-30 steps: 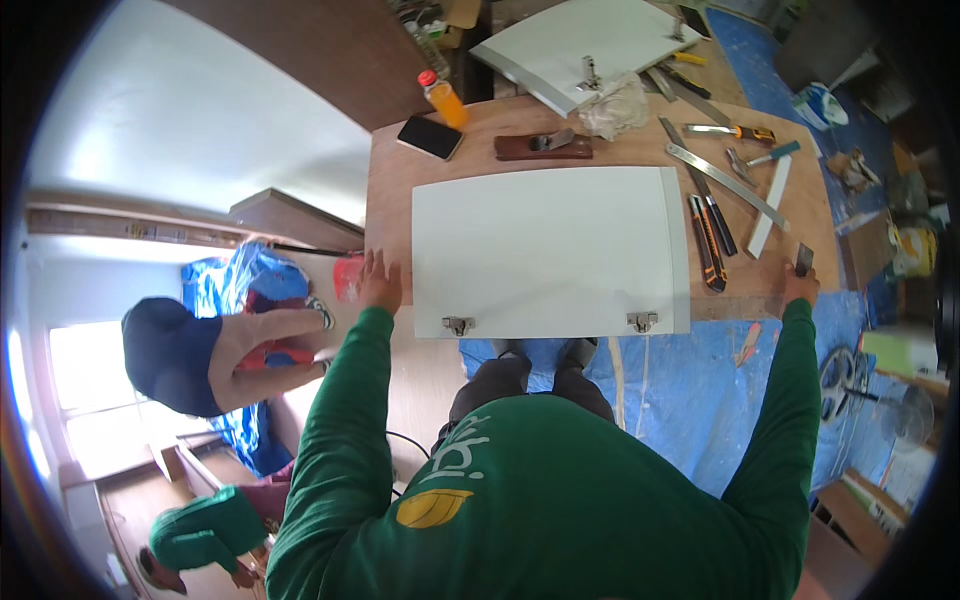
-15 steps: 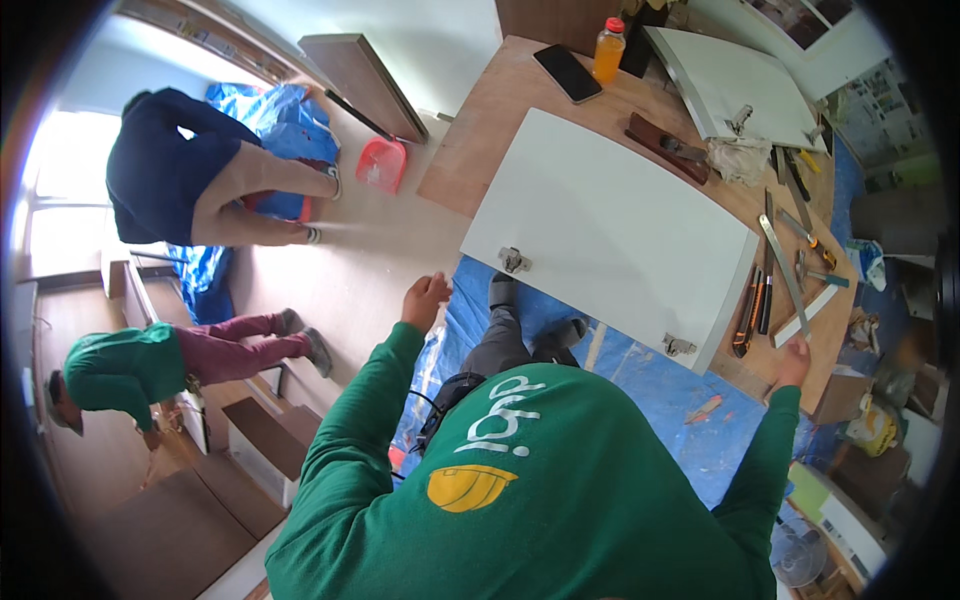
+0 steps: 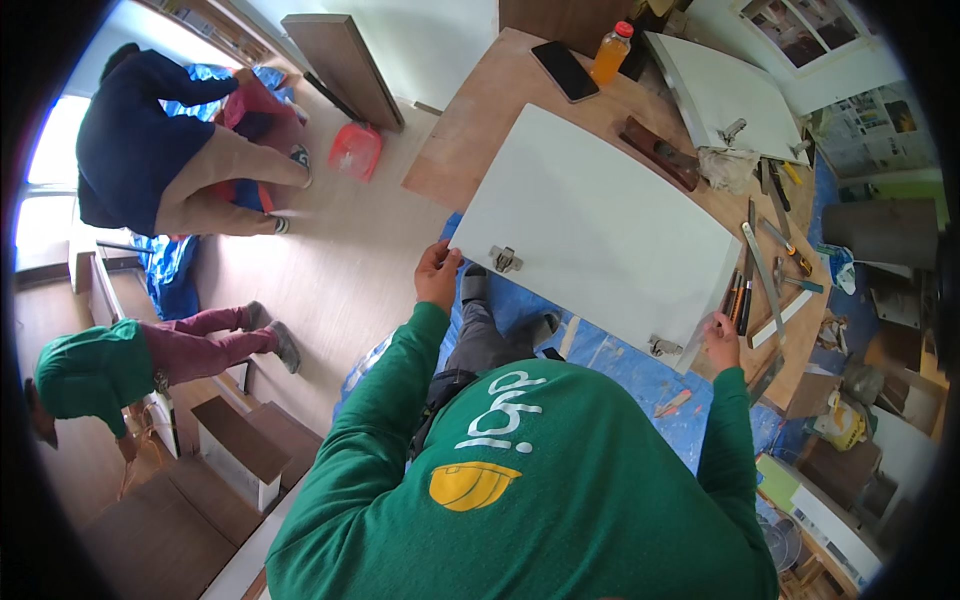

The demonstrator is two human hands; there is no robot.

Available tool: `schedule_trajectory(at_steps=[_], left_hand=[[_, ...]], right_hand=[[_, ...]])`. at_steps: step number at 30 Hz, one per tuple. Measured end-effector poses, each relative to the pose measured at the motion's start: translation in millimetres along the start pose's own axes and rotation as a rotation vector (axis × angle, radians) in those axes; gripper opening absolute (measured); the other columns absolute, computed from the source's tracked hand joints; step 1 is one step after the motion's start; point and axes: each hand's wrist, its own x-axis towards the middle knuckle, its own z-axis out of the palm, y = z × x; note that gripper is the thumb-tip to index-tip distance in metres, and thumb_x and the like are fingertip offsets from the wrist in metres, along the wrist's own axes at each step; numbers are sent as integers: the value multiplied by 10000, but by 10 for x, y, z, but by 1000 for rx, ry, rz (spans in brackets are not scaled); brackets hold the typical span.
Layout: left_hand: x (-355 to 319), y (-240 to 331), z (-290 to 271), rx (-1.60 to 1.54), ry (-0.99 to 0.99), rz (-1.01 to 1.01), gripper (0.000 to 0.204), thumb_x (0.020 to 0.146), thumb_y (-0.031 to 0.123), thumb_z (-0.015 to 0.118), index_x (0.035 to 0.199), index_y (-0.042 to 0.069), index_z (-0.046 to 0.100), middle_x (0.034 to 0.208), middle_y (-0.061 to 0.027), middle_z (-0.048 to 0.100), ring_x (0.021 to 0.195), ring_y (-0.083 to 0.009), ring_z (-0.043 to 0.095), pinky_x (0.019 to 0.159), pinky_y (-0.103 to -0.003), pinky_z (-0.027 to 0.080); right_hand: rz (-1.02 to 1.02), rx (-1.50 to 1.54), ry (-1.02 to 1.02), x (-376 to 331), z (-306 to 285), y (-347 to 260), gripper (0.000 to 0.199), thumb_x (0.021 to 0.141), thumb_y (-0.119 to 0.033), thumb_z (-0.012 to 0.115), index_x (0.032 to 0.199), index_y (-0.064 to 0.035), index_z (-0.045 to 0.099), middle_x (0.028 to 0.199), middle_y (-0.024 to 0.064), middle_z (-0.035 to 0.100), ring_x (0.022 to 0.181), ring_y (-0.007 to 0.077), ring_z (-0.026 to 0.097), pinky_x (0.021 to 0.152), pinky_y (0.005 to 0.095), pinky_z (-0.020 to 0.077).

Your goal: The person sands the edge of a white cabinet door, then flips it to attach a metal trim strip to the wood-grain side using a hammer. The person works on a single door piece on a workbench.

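A white cabinet door [image 3: 600, 220] lies on the wooden work table, its near edge jutting over the table's edge toward me. Two metal hinges, a left hinge [image 3: 505, 259] and a right hinge [image 3: 662, 346], are fixed along that near edge. My left hand [image 3: 437, 276] is closed on the door's near left corner. At the opposite end my right hand [image 3: 721, 342] has its fingers closed at the right edge, near the right hinge. Just beyond that hand lie dark-and-orange cutters [image 3: 740, 300], a metal ruler [image 3: 762, 275] and a white strip [image 3: 782, 319].
A wooden hand plane [image 3: 660, 153], a phone [image 3: 565, 70], an orange drink bottle [image 3: 611, 54], a hammer [image 3: 800, 281] and a second white door [image 3: 720, 95] are on the table [image 3: 440, 160]. Blue sheeting [image 3: 610, 360] covers the floor under me. Two people work at left, near a red dustpan [image 3: 355, 152].
My left hand has come to the door's left corner. My right hand has left the white strip and moved left to the door's right edge. A person at left has picked up something red.
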Motion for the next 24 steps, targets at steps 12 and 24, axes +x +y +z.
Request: schedule_trajectory(at_steps=[12, 24], left_hand=[[310, 183, -123, 105, -122, -190, 411, 1018, 378, 663, 1212, 16, 678, 1029, -56, 714, 874, -174, 689, 764, -320, 548], [844, 129, -197, 358, -424, -194, 376, 989, 455, 678, 1183, 133, 684, 1029, 14, 663, 919, -129, 613, 737, -367, 532]], right_hand=[[-8, -88, 227, -67, 334, 94, 629, 893, -244, 787, 1413, 18, 550, 879, 49, 572, 805, 163, 553, 762, 328, 507], [-125, 119, 537, -593, 378, 47, 620, 968, -555, 649, 679, -7, 666, 567, 166, 568, 518, 291, 510, 551, 451, 422]])
